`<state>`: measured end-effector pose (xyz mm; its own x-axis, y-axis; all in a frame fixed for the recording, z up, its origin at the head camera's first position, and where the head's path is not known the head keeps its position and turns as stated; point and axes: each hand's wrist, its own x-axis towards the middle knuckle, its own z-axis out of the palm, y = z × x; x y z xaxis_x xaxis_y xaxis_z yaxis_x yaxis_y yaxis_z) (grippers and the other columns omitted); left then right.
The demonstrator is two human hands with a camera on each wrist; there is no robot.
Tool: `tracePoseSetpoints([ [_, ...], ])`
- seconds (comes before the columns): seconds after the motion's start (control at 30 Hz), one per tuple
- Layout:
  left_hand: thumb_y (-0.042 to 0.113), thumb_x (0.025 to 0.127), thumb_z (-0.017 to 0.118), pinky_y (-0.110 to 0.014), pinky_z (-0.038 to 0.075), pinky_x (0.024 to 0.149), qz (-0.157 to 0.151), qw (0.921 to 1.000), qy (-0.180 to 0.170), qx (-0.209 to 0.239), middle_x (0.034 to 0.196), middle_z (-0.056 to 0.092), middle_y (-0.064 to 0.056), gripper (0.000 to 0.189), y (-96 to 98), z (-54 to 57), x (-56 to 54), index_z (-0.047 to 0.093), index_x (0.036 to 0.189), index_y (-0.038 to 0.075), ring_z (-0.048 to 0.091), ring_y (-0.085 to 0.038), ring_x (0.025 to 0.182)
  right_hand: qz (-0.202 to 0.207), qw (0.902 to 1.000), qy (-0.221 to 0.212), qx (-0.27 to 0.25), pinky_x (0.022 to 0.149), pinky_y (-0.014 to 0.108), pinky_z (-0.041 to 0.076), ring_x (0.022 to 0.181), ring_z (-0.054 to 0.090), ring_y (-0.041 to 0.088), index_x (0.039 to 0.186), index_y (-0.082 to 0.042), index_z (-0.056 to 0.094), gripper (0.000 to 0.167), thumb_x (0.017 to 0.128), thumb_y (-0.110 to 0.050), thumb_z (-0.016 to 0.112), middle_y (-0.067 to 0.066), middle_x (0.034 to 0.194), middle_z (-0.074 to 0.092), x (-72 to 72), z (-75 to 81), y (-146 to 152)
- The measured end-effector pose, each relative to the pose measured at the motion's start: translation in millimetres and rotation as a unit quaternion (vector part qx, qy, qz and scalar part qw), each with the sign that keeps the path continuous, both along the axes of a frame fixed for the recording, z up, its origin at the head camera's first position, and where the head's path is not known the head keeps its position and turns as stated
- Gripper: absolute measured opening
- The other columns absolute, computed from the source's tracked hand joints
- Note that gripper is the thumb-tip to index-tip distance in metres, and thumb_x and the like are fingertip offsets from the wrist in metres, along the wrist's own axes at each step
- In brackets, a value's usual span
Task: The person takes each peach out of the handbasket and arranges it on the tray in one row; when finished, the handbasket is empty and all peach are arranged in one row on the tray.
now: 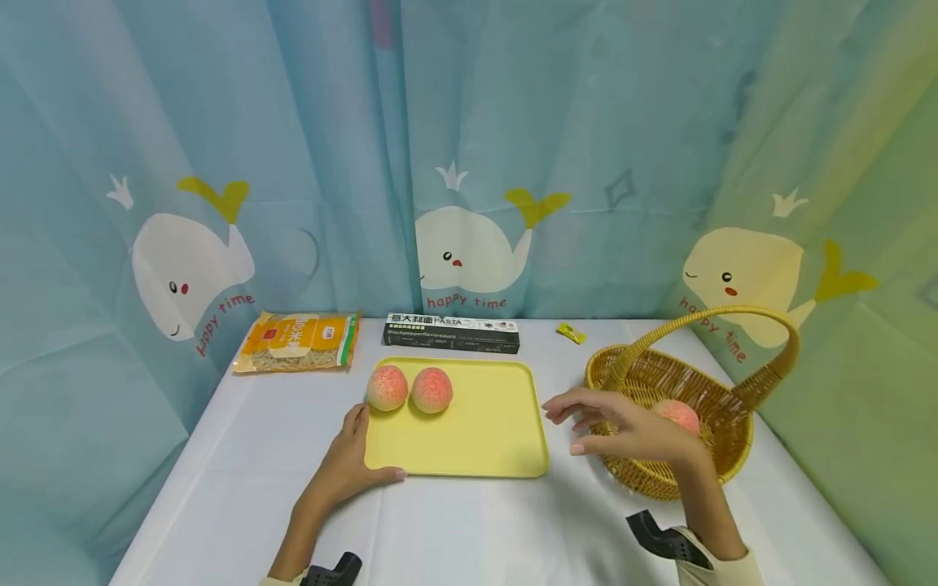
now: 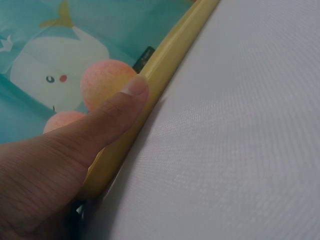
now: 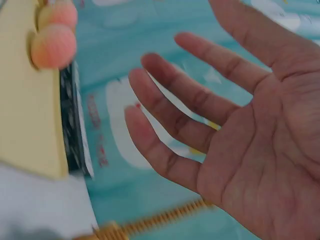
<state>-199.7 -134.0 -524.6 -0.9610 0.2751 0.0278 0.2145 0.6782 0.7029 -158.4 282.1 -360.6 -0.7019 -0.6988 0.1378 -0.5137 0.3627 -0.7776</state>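
Note:
A yellow tray (image 1: 476, 431) lies on the white table with two pink peaches (image 1: 387, 387) (image 1: 432, 391) side by side at its back left. My left hand (image 1: 347, 465) spans the tray's front left corner, fingers along the left side. Its straight thumb (image 2: 112, 112) rests at the front rim in the left wrist view. My right hand (image 1: 630, 427) holds nothing and hovers between the tray and a wicker basket (image 1: 740, 456). Its fingers are spread and loosely bent in the right wrist view. Partly hidden behind this hand, another peach (image 1: 677, 415) sits in the basket.
Behind the tray is a black and white pasta box (image 1: 450, 334). An orange food packet (image 1: 296, 343) lies at the back left, and a small yellow wrapped piece (image 1: 571, 333) at the back right. The basket's tall handle (image 1: 762, 313) arches above it. A blue curtain (image 1: 337, 163) hangs behind the table.

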Motion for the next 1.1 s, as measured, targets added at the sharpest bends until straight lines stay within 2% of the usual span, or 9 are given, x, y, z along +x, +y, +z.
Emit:
tracePoseSetpoints([
  [0.2,0.062,0.064,0.083,-0.060,0.033,0.110,-0.002,1.0000,-0.001,0.000,0.159,0.011,-0.023,0.134,0.0,0.0,1.0,0.008,0.156,-0.002,0.029,-0.048,0.141,0.016,0.9990,-0.040,0.005,0.090,0.029,0.053,0.112,0.061,0.015,0.133,-0.002,0.055,0.043,0.091,0.003,0.063,0.007,0.129,0.061,8.1,8.5,44.7],
  [0.3,0.062,0.065,0.082,-0.060,0.033,0.110,-0.002,1.0000,0.001,0.000,0.159,0.011,-0.022,0.134,-0.7,0.2,0.9,0.008,0.156,-0.002,0.028,-0.048,0.141,0.020,0.9966,-0.080,0.006,0.089,0.029,0.053,0.113,0.061,0.021,0.135,0.003,0.051,0.044,0.092,0.007,0.058,0.017,0.130,0.060,6.5,10.6,66.8],
  [0.43,0.061,0.065,0.082,-0.060,0.032,0.110,0.000,1.0000,0.003,0.000,0.160,0.011,-0.023,0.134,-1.6,0.8,0.0,0.007,0.156,-0.002,0.027,-0.048,0.142,0.000,0.9955,-0.095,0.006,0.090,0.027,0.053,0.116,0.060,0.023,0.136,0.008,0.047,0.044,0.093,0.009,0.054,0.030,0.130,0.055,-0.2,7.8,94.7],
  [0.5,0.062,0.065,0.082,-0.059,0.033,0.111,-0.001,1.0000,0.001,-0.002,0.160,0.011,-0.022,0.134,-1.5,0.9,-0.1,0.007,0.156,-0.002,0.028,-0.048,0.142,-0.017,0.9964,-0.082,0.010,0.091,0.024,0.052,0.118,0.060,0.020,0.136,0.008,0.047,0.043,0.093,0.008,0.054,0.027,0.131,0.056,-4.6,4.2,107.9],
  [0.63,0.062,0.065,0.082,-0.059,0.033,0.110,-0.002,1.0000,0.000,-0.002,0.159,0.011,-0.022,0.134,-1.3,0.5,0.1,0.007,0.156,-0.002,0.029,-0.048,0.141,-0.053,0.9968,-0.054,0.025,0.094,0.019,0.048,0.121,0.058,0.013,0.136,0.010,0.045,0.043,0.094,0.006,0.054,0.014,0.133,0.059,-16.6,-3.8,131.3],
  [0.83,0.059,0.064,0.084,-0.061,0.033,0.109,0.001,1.0000,0.005,0.004,0.159,0.011,-0.023,0.134,-2.0,1.8,0.3,0.008,0.156,-0.002,0.030,-0.049,0.140,-0.134,0.9859,-0.063,0.077,0.092,0.017,0.046,0.119,0.053,-0.004,0.140,0.004,0.046,0.048,0.095,-0.006,0.060,-0.013,0.134,0.057,-37.5,-18.8,158.2],
  [0.9,0.060,0.065,0.084,-0.061,0.033,0.109,0.000,1.0000,0.005,0.002,0.159,0.011,-0.023,0.133,-1.6,1.5,-0.1,0.008,0.156,-0.001,0.030,-0.049,0.140,-0.151,0.9820,-0.074,0.086,0.091,0.016,0.046,0.117,0.051,-0.010,0.140,0.005,0.044,0.050,0.095,-0.008,0.061,-0.020,0.132,0.055,-41.8,-27.2,166.8],
  [1.0,0.061,0.065,0.083,-0.060,0.033,0.109,-0.002,1.0000,0.006,-0.001,0.159,0.011,-0.024,0.134,-1.2,0.3,-0.8,0.008,0.156,-0.001,0.030,-0.048,0.141,-0.164,0.9781,-0.085,0.095,0.089,0.014,0.045,0.116,0.048,-0.015,0.140,0.009,0.041,0.053,0.095,-0.010,0.061,-0.023,0.130,0.054,-46.6,-41.8,178.6],
  [1.1,0.062,0.064,0.083,-0.059,0.033,0.110,-0.002,1.0000,0.003,-0.001,0.160,0.011,-0.023,0.134,-1.1,-0.9,-1.1,0.007,0.156,0.000,0.029,-0.047,0.142,-0.174,0.9760,-0.088,0.097,0.088,0.014,0.045,0.115,0.049,-0.013,0.140,0.010,0.041,0.055,0.095,-0.011,0.063,-0.019,0.130,0.055,-50.0,-53.5,187.0],
])
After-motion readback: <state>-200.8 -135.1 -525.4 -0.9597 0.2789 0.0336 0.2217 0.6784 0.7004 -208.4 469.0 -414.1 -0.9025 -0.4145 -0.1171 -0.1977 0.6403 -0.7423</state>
